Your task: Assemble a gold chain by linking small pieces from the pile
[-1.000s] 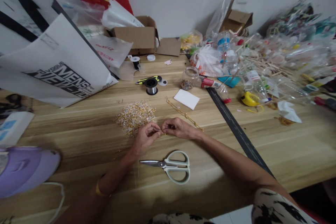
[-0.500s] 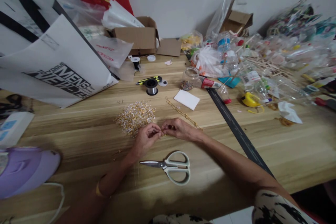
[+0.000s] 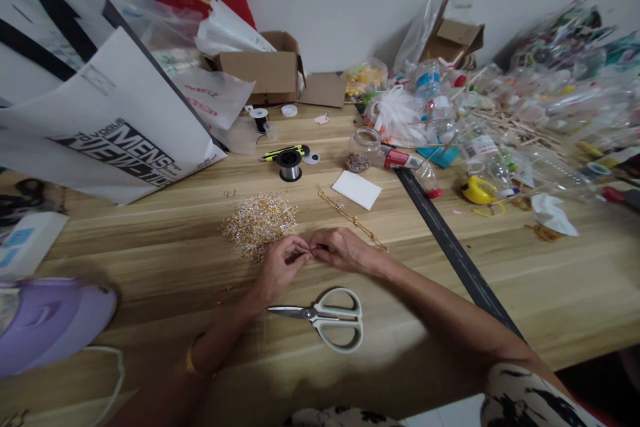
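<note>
Head view: my left hand [image 3: 280, 269] and right hand [image 3: 342, 248] have fingers [image 3: 295, 241] pinched closed, near the shiny pile [image 3: 260, 219]. I can't tell what they're holding.

"VOGUE", "MENS", "NEW" on wht bag [image 3: 107, 103]

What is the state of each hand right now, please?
Left hand: closed in a pinch; anything held is too small to tell.
Right hand: also closed in a pinch, close beside the other; anything held cannot be told.
</note>
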Available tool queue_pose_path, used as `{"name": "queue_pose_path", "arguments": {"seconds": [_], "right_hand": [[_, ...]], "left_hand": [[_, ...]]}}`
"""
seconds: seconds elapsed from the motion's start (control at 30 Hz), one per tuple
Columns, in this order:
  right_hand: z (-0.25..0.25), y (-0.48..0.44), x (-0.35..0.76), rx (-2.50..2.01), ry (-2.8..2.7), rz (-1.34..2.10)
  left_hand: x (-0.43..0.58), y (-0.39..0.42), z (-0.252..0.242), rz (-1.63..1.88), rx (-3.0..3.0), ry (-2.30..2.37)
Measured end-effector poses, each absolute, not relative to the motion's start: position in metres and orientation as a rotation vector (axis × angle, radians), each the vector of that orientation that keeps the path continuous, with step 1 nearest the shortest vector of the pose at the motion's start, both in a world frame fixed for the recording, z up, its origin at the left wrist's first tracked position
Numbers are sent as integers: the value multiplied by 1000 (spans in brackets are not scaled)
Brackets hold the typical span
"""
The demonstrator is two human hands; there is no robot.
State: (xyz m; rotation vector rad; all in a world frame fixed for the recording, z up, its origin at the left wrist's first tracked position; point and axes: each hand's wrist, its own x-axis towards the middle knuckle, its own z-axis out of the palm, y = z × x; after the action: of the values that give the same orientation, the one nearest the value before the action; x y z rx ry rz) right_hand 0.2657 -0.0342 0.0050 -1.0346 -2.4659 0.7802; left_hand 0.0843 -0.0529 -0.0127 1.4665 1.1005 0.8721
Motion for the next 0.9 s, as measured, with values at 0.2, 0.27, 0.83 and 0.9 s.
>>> {"name": "queue_pose_path", "arguments": {"seconds": [0.2,0.27,0.83,0.9], "right_hand": [[14,-35,268,-1007,-2461,833],[17,-36,269,-990,-2458,858],[21,-34,271,-1084,-2384,972],[22,-34,270,-1110,-2371,1005]], "left_hand": [[85,-53,-12,848,1437,1100],[85,-53,-12,847,1431,1101],[83,-52,-10,816,1386,1094],[82,-51,-10,821,1382,1086]]}}
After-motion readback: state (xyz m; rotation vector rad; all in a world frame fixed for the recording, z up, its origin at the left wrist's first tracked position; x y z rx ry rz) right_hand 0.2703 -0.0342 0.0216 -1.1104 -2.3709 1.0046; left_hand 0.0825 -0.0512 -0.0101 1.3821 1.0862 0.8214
